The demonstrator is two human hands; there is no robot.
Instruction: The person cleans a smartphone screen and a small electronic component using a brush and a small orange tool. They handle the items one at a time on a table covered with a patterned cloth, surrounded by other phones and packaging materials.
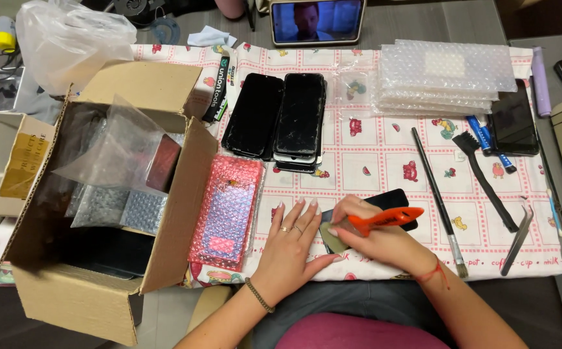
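On the cloth-covered surface (384, 161) printed with small red pictures, a flat black phone-shaped slab (394, 199) lies at the near edge, its long axis slanting up to the right. The left hand (294, 236) presses flat and spread just beside it, while the right hand (374, 236) is closed around an orange-handled tool (384, 220) over it. Open cloth lies beyond, then two stacked black phones (284, 119).
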